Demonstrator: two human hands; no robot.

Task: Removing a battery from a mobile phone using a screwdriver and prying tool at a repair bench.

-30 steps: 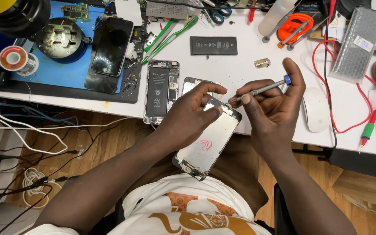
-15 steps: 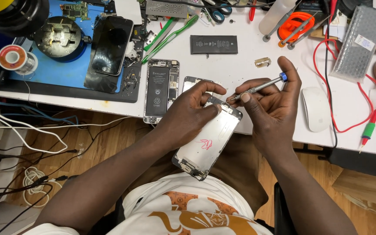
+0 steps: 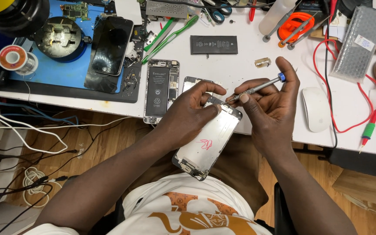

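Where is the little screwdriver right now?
In the head view, the screwdriver sits in the right hand, just right of centre, its tip at the top edge of the phone screen panel.

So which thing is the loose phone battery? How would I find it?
Start at the white table and look just above the two hands. The battery is the flat black rectangle lying alone there, right of the green tweezers. Unlike the opened phone, it has no metal frame.
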